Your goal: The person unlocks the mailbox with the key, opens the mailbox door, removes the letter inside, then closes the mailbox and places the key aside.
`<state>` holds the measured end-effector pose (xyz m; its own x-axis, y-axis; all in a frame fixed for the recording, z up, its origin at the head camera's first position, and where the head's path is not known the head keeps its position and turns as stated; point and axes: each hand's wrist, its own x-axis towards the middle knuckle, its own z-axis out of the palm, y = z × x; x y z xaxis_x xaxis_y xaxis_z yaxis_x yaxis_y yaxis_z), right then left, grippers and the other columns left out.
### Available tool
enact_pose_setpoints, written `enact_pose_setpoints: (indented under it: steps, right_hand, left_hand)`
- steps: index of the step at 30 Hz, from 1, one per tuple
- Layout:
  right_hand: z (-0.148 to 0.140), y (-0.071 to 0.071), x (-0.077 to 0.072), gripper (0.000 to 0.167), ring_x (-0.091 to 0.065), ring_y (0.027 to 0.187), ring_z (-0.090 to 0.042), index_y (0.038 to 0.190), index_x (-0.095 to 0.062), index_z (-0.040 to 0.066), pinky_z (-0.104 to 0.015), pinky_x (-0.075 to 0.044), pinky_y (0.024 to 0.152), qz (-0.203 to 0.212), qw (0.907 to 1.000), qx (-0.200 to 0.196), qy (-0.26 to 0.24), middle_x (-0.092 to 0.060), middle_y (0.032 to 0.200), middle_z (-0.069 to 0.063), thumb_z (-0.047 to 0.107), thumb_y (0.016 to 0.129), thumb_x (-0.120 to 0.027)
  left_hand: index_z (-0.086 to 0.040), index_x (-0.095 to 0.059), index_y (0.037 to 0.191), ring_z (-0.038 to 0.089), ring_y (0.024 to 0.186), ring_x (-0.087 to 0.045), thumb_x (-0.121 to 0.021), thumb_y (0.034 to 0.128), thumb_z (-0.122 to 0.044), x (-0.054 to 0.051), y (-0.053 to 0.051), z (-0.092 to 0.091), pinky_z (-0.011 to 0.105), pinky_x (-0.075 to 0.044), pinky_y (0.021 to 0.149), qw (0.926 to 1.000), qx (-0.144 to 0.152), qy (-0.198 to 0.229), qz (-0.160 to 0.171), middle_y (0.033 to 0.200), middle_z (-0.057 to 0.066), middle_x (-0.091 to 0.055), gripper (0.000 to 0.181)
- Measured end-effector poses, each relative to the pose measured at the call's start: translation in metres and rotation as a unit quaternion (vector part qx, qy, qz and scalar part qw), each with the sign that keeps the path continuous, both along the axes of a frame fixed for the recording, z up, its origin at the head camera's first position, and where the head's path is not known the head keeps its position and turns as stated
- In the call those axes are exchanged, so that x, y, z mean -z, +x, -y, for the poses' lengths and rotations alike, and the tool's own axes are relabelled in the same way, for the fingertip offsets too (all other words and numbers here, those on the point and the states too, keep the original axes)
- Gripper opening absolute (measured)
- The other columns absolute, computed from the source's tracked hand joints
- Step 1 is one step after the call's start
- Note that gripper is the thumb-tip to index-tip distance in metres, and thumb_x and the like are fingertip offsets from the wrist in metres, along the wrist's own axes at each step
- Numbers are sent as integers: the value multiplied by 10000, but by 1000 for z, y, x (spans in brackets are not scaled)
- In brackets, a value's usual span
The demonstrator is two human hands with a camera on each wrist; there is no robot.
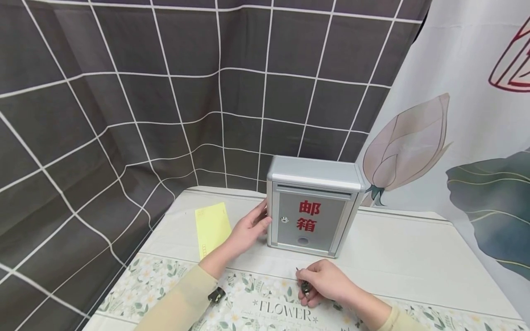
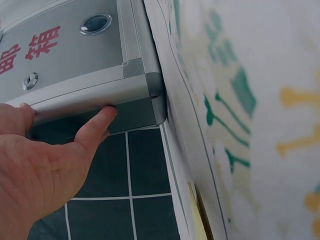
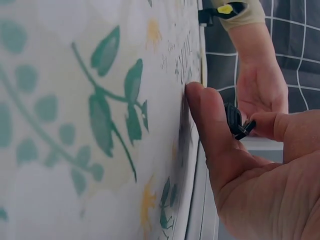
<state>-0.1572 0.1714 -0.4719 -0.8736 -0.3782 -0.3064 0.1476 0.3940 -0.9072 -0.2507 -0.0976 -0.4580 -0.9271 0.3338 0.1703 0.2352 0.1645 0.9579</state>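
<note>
A silver metal mailbox (image 1: 319,204) with red lettering stands upright on the table, its door closed and a round keyhole lock (image 1: 284,219) at the door's left. My left hand (image 1: 248,228) rests against its left side, fingers and thumb extended; the left wrist view shows this hand (image 2: 50,160) touching the edge of the mailbox (image 2: 60,55). In front of the mailbox, my right hand (image 1: 325,282) pinches a small key with a dark body (image 1: 305,288). Seen from the right wrist, the dark piece (image 3: 234,119) lies between thumb and fingers of the right hand (image 3: 265,185).
A yellow envelope (image 1: 213,227) lies on the table left of the mailbox. The white table cover (image 1: 397,248) has a floral band with lettering along the front. A dark grid-patterned curtain (image 1: 244,92) hangs behind, and a white printed curtain (image 1: 468,115) hangs at the right.
</note>
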Motion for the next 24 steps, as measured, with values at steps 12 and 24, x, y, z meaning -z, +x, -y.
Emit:
enact_pose_setpoints:
  steps: [12,24]
  right_hand:
    - [-2,10,-9,405,-766,606,-191,848,-791,7,-332,-672,542,-242,9992,-12,329,-779,733,-106,333,1070,-700]
    - [-21,5,-18,354,-799,811,-262,1051,-809,-53,-401,-709,649,-774,9932,437,745,-806,899,-88,286,1074,-710]
  left_hand:
    - [-253,-327,1773,398,1559,-489,-623,1161,-318,-1,0,-2,430,-621,1097,10000,-33,-48,-15,1737,203,-430,682]
    - [-209,-323,1772,399,1550,-503,-643,1154,-285,0,-1,0,479,-522,1216,9999,47,-112,-81,1729,210,-438,700]
